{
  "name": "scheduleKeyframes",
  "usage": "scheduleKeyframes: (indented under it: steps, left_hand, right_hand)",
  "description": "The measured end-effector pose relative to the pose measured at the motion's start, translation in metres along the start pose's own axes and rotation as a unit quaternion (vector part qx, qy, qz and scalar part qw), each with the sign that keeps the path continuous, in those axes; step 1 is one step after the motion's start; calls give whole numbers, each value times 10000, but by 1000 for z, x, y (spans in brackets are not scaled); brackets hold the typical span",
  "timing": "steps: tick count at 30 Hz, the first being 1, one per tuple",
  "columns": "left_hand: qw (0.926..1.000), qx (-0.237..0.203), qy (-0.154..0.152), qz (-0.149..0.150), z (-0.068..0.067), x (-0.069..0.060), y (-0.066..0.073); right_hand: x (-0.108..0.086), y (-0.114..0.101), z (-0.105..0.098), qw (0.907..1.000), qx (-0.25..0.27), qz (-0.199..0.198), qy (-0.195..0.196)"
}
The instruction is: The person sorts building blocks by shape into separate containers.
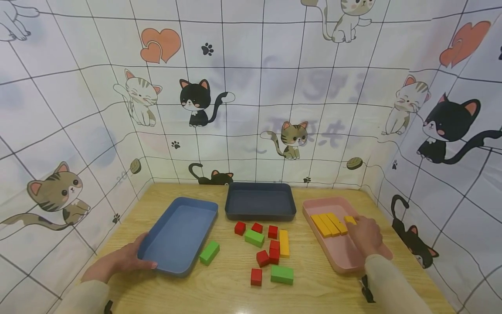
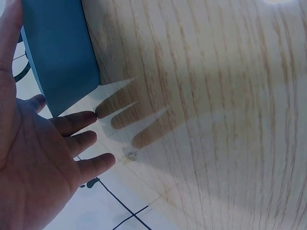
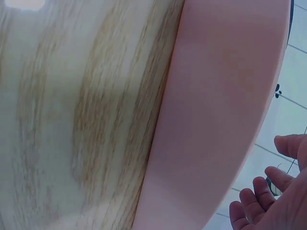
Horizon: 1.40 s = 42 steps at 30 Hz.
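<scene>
In the head view, my left hand (image 1: 127, 258) touches the near left corner of the blue tray (image 1: 178, 233), thumb and fingers apart. The left wrist view shows that hand (image 2: 45, 148) with spread fingers beside the tray (image 2: 62, 52). My right hand (image 1: 365, 235) is over the pink tray (image 1: 339, 257), fingertips at a yellow block (image 1: 350, 220) that it partly covers. Several yellow blocks (image 1: 326, 225) lie side by side left of it. In the right wrist view, the right hand (image 3: 276, 196) has loosely bent fingers, with a gap before the thumb and no block visible, beside the tray wall (image 3: 206, 110).
A dark tray (image 1: 260, 201) stands at the back centre. Between the side trays lie several red blocks (image 1: 256, 277), green blocks (image 1: 282, 274) and a yellow block (image 1: 284, 243) on the wooden table (image 1: 219, 292). Cat-patterned cloth (image 1: 243, 87) surrounds the back and sides.
</scene>
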State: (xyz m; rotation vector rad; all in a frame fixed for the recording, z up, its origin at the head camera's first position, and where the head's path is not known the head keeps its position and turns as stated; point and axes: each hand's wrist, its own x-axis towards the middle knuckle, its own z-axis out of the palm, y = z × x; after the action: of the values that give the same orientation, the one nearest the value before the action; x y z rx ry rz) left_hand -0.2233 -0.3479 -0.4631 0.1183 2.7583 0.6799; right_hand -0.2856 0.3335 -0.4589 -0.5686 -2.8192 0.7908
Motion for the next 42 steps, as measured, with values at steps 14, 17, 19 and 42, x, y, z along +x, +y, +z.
scheduleKeyframes:
  steps: [14,17,19,42]
  left_hand:
    - [10000,32,39,56,-1,-1,-1]
    - [10000,26,43,78,-1,0,-1]
    - [9999,19,48,93,0,0,-2]
    - [9999,-45,-61,-103,-1,0,0]
  right_hand:
    - [-10,-25,9,9981,322,-524,-48]
    - [-14,-31,12,9970,380,-678,0]
    - [-17,-35,15,9963,449,-734,27]
    - [-44,-69,32,9918,819,-878,-431]
